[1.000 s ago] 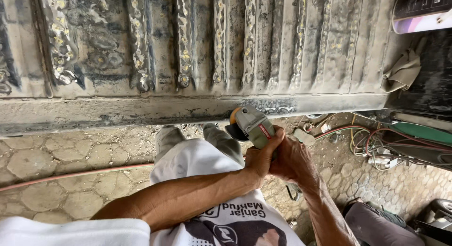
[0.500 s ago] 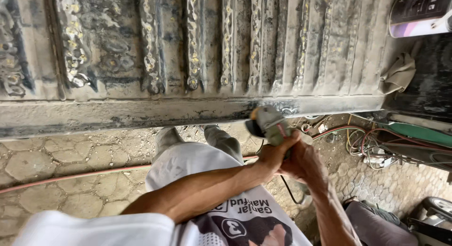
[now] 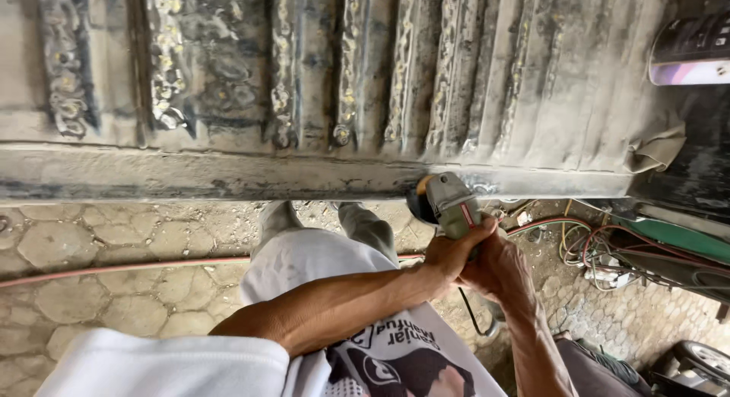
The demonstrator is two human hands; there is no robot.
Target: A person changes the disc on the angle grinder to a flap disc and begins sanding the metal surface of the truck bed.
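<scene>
My left hand (image 3: 450,254) and my right hand (image 3: 498,266) are both wrapped around the body of a grey-green angle grinder (image 3: 449,203). Its disc (image 3: 417,201) rests against the lower edge of a long ribbed metal panel (image 3: 319,85), dusty and scraped to bare metal in patches. The grinder's black cord (image 3: 471,321) hangs down below my hands. My legs in light trousers (image 3: 319,245) stand just under the panel's edge.
Hexagonal paving stones (image 3: 91,275) cover the ground, with a thin red hose (image 3: 137,265) lying across them. A tangle of coloured wires (image 3: 608,252) lies at the right, beside green bars (image 3: 677,237). A rag (image 3: 658,150) hangs at the panel's right end.
The grinder and both hands have slid to the right along the panel's lower edge. My grip has not changed.
</scene>
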